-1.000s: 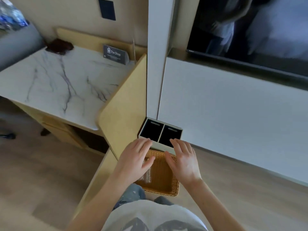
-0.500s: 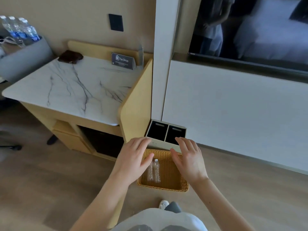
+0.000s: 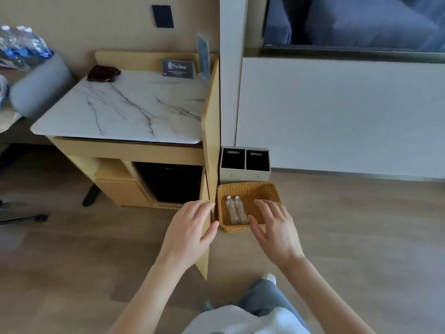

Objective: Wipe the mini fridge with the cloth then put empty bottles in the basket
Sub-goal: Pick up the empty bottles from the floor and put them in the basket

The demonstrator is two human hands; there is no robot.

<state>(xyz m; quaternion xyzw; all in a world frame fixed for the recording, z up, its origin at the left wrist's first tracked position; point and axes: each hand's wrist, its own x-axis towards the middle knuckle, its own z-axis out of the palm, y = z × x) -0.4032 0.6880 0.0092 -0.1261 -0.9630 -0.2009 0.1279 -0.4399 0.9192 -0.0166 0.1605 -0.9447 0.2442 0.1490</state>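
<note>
— Where are the bottles [image 3: 237,210]?
— Both lie side by side in the wicker basket [image 3: 249,188], lower centre, on the floor.
— And the hands?
— The left hand [image 3: 190,233] and right hand [image 3: 277,231] hover by it, each grip apart, holding nothing. The brown cloth [image 3: 103,73] sits on the counter [image 3: 134,109], upper left.

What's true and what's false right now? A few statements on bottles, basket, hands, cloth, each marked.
1. Two bottles lie side by side in the basket. True.
2. The left hand grips a bottle. False: it is open and holds nothing, as is the right hand.
3. The dark cloth lies on the marble top. True.
4. The basket stands on the marble top. False: it stands on the floor, in front of the two-slot bin.
</note>
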